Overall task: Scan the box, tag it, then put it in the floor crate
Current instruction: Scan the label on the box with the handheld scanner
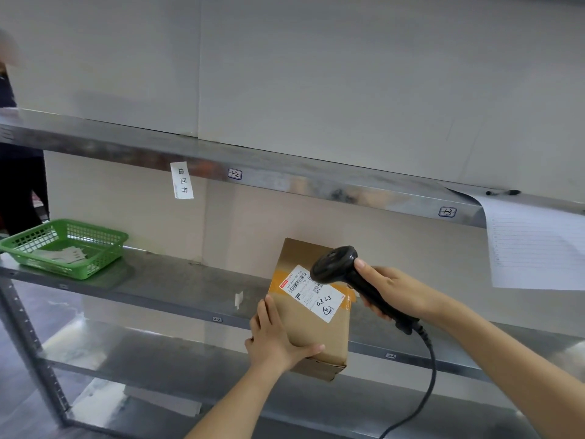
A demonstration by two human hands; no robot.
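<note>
A brown cardboard box (311,331) with a white shipping label (311,294) on its top face is held tilted in front of the middle shelf. My left hand (274,340) grips its near left corner, thumb across the front edge. My right hand (391,291) holds a black corded barcode scanner (340,267). The scanner's head sits just above the label's upper right end, pointing down at it. The scanner's cable (425,384) hangs down to the bottom of the view. No floor crate is in view.
A metal shelf rack (177,280) stands against a cardboard-lined wall. A green plastic basket (68,245) with paper slips sits on the middle shelf at left. A lined paper sheet (535,245) hangs off the upper shelf at right, under a pen (503,192). A person's dark clothing (19,191) shows at far left.
</note>
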